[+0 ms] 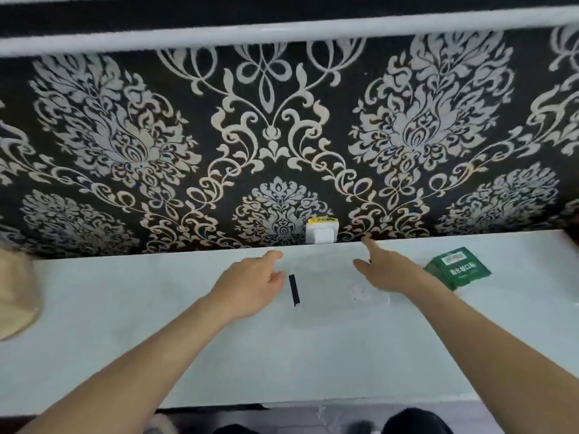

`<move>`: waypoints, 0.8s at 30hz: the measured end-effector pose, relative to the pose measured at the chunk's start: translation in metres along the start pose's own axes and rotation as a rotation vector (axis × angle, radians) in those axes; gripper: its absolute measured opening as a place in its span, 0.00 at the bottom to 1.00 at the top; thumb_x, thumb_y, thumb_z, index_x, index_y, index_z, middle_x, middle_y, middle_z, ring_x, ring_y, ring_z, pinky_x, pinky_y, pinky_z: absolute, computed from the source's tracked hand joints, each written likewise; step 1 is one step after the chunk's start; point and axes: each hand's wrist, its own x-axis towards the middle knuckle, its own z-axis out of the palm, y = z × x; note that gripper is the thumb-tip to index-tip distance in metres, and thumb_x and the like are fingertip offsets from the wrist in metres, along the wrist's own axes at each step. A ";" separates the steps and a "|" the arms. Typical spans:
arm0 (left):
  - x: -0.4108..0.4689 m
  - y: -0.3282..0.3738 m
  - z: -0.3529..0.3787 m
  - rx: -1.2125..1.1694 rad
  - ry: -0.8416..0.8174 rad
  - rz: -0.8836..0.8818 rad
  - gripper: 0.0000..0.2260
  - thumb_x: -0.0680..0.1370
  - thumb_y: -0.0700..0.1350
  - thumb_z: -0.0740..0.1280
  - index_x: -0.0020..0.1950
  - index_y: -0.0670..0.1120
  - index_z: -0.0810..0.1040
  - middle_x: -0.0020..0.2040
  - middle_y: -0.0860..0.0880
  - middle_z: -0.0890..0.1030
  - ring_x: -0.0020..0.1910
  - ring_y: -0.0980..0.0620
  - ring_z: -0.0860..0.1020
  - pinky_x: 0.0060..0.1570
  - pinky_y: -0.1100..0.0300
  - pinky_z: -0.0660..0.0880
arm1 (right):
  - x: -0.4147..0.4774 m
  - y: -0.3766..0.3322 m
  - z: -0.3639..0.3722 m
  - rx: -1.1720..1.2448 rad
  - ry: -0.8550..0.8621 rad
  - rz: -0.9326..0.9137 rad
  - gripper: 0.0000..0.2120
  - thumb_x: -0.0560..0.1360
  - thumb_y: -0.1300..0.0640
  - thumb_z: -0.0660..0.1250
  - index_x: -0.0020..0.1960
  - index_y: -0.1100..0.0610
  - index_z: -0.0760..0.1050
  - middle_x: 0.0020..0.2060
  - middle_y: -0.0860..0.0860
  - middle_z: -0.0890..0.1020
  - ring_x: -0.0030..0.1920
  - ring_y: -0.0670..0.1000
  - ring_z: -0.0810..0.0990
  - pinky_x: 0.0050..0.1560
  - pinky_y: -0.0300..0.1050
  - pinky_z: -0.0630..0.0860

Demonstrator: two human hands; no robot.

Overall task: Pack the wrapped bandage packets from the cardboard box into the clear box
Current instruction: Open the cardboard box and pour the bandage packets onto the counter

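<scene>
The clear box [326, 277] lies in the middle of the white table [219, 355]; it is nearly see-through, with a black strip [294, 289] along its left side. My left hand [250, 286] rests at the box's left edge, fingers spread, thumb close to the black strip. My right hand [388, 270] reaches over the box's right side with the index finger stretched toward the wall. Neither hand holds anything. The green cardboard box [457, 267] lies flat to the right of my right hand. No bandage packets show outside it.
A dark wall with a pale floral pattern stands right behind the table. A white plug block with a yellow label [322, 230] sits on the wall above the clear box. A beige object [15, 292] is at the far left edge.
</scene>
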 end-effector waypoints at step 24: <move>0.011 0.005 0.118 -0.326 0.432 -0.321 0.20 0.83 0.45 0.52 0.76 0.48 0.60 0.68 0.42 0.73 0.62 0.39 0.74 0.61 0.50 0.71 | 0.025 0.021 0.087 0.329 0.521 -0.193 0.09 0.76 0.66 0.55 0.43 0.63 0.73 0.36 0.55 0.74 0.40 0.59 0.71 0.39 0.45 0.66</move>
